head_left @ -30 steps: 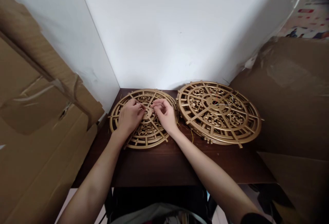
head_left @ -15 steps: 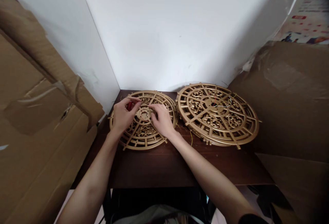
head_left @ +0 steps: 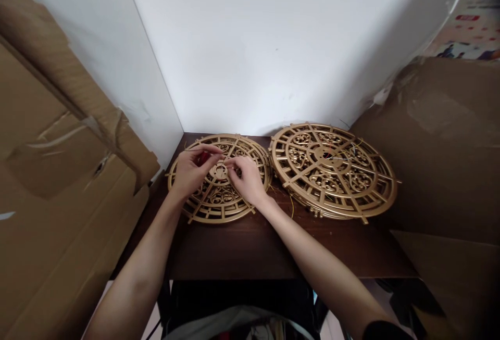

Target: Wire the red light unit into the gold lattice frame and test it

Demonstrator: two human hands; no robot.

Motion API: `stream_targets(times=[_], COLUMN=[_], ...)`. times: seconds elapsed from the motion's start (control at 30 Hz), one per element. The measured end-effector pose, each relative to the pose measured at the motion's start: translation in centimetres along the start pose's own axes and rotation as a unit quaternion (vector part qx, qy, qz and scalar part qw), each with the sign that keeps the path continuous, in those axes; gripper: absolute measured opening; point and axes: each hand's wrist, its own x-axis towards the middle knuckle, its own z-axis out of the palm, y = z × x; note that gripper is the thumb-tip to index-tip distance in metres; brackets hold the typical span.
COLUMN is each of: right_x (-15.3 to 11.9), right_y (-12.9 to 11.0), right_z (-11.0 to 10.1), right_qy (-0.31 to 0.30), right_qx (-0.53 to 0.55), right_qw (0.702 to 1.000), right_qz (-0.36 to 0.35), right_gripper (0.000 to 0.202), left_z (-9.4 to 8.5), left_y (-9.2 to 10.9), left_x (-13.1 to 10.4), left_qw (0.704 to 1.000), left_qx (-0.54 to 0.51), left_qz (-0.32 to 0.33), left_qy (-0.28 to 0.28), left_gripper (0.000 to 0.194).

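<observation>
My left hand [head_left: 191, 172] is over the left part of a gold openwork round panel [head_left: 221, 173], closed around a small red object [head_left: 203, 158] whose kind is mostly hidden by the fingers. Its thumb and index finger reach toward the panel's hub. My right hand [head_left: 248, 179] curls in from the other side, thumb and fingertips pinched close to the left fingertips just above the hub. Whatever the right fingertips grip is too small to make out. The panel lies flat on others like it.
At the right, a second stack of gold round panels [head_left: 332, 162] sits tilted on the dark brown table [head_left: 230, 256], with thin wires over its hub. A yellow wire [head_left: 292, 207] lies between the stacks. Cardboard [head_left: 50, 184] stands on the left, more cardboard [head_left: 449, 147] on the right, and a white wall [head_left: 265, 53] behind.
Both hands have drawn closer together above the hub, the left fingertips moving slightly right until they almost meet the right ones. The view has shifted slightly; the panels stay in place.
</observation>
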Motion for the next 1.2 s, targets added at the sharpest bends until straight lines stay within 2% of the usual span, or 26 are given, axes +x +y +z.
stream_targets(times=[0.1,0.27,0.53,0.7,0.9,1.03,1.2], right_x=[-0.1,-0.2,-0.2,-0.3,-0.3,-0.3,-0.4], right_y=[-0.1,-0.4,-0.6,-0.5,-0.5,-0.5,-0.4], right_z=[0.0,0.0,-0.1,-0.1,-0.2,-0.1,0.0], right_qy=[0.003,-0.055,-0.063,-0.043,-0.089,-0.072,-0.037], right_qx=[-0.014,-0.074,-0.042,-0.029,-0.041,-0.049,-0.056], right_qw=[1.0,0.995,0.996,0.997,0.993,0.996,0.998], right_qz=[-0.007,-0.048,-0.056,-0.053,-0.057,-0.032,-0.01], right_gripper=[0.026,0.022,0.012,0.022,0.034,0.036,0.026], left_z=[-0.3,-0.5,-0.6,-0.9,-0.8,-0.8,-0.8], left_y=[-0.2,-0.7,-0.6,-0.9,-1.1,-1.0,-1.2], left_x=[0.4,0.7,0.6,0.7,0.7,0.6,0.7], left_qw=[0.998,0.992,0.989,0.985,0.985,0.985,0.985], left_qx=[0.0,0.005,-0.001,-0.037,-0.02,-0.008,-0.016], left_qz=[-0.011,-0.029,-0.05,-0.053,-0.046,-0.041,-0.047], left_qy=[0.055,0.12,0.139,0.162,0.162,0.167,0.164], left_gripper=[0.012,0.016,0.021,0.026,0.028,0.028,0.026])
